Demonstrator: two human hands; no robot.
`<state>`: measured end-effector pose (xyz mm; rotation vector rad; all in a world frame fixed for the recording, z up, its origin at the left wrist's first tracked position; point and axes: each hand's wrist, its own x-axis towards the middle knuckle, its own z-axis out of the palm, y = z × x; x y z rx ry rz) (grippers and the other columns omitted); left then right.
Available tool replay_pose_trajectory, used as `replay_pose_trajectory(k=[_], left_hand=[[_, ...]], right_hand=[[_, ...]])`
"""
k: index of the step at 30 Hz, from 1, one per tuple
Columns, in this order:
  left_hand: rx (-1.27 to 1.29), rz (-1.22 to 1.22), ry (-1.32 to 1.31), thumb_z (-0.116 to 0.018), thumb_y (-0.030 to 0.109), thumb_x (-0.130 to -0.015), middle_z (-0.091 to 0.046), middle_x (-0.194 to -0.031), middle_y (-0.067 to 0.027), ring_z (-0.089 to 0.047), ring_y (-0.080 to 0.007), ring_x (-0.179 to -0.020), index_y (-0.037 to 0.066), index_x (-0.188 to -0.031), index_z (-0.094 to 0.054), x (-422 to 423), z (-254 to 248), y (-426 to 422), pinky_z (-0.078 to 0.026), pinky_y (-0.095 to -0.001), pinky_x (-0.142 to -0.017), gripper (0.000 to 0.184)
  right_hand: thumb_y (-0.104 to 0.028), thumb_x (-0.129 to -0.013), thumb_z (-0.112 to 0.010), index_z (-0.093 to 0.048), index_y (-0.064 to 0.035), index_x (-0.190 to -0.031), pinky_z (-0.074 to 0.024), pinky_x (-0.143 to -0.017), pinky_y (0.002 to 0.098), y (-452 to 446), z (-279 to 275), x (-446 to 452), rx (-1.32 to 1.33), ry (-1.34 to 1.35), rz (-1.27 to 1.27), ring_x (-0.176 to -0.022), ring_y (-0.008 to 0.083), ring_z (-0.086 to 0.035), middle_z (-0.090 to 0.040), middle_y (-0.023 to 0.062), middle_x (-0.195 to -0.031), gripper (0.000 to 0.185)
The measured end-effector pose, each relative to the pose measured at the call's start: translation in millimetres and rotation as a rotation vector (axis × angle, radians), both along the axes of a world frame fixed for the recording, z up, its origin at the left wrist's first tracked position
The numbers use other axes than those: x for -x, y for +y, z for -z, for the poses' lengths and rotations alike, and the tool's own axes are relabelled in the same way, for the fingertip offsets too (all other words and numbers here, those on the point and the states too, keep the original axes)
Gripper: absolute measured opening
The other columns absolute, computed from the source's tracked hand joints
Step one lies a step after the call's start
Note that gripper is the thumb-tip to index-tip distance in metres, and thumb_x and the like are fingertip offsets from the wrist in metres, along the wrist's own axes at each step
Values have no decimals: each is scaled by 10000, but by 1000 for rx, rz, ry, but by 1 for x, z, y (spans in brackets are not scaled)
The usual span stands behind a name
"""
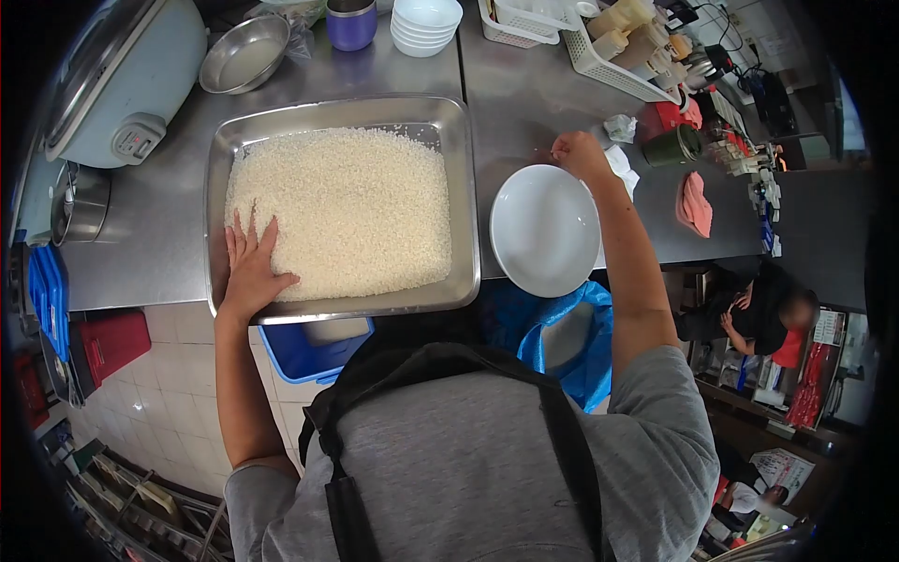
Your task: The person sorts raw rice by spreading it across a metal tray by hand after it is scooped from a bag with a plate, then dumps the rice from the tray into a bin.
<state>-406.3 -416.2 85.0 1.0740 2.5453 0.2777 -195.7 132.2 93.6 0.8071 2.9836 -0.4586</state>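
A wide metal tray (473, 187) on the steel counter holds a thick bed of white rice (351, 206). My left hand (251, 270) rests on the rice at the tray's lower left, palm down with its fingers spread. To the right of the tray stands a white bowl (545, 229) with nothing visible in it. My right hand (578, 155) is just above the bowl's upper right rim, over the counter, its fingers curled together; whether anything is between the fingertips is too small to tell.
A rice cooker (131, 89), a metal bowl (245, 56), a purple cup (351, 26) and stacked white bowls (426, 26) line the back. White baskets (609, 70) and a pink cloth (694, 204) lie right. Below are a blue bin (292, 356) and blue bag (590, 361). Another person (763, 314) is at far right.
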Motion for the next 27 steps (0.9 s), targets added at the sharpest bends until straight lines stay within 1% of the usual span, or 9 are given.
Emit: replay_pose_trajectory(k=[8,14,17,20,23,26,27], left_hand=[[3,3,-1,-817,344,-634,-94,-1605,-235,88,-389,-1490,66,-1508,-315,1,0,0,61,-487,-1201,1045],[8,5,12,-817,345,-630,-99,-1605,-232,77,-388,-1491,66,-1506,-319,0,0,1,52,-494,-1201,1046],[7,1,7,-815,345,-632,-102,-1606,-229,75,-389,-1491,70,-1506,-320,0,0,1,50,-496,-1202,1041],[1,-7,-2,-814,343,-631,-110,-1604,-227,73,-385,-1492,72,-1505,-324,0,0,1,49,-495,-1203,1038],[2,-6,11,-814,337,-629,-119,-1603,-226,70,-378,-1494,72,-1502,-330,0,0,0,47,-490,-1204,1033],[5,-18,-4,-813,334,-631,-120,-1604,-221,68,-376,-1495,71,-1499,-338,-1,-2,1,44,-494,-1204,1024],[1,-16,1,-813,333,-632,-118,-1605,-219,67,-377,-1495,72,-1498,-341,0,1,1,43,-495,-1204,1020]], right_hand=[[-148,-760,-723,-741,-93,-847,-541,-706,391,0,7,-7,29,91,28,-730,289,-688,-711,122,-774,104],[-151,-779,-683,-734,-106,-828,-536,-695,399,-6,1,-2,-70,36,-13,-731,309,-675,-699,121,-760,84],[-135,-778,-649,-723,-88,-817,-534,-683,409,-4,0,3,-106,-27,-26,-733,322,-669,-697,126,-765,96],[-114,-757,-650,-719,-79,-817,-536,-671,385,-3,1,8,-107,-64,-11,-723,300,-673,-690,129,-748,98],[-87,-777,-668,-716,-49,-842,-534,-679,327,-28,-19,18,118,114,11,-717,212,-677,-704,88,-756,89],[-56,-811,-677,-708,-16,-872,-525,-703,282,-71,-54,36,611,354,-38,-745,127,-650,-700,35,-798,80],[-50,-824,-667,-704,-5,-877,-524,-708,279,-92,-74,41,663,353,-103,-756,118,-643,-696,25,-816,79]])
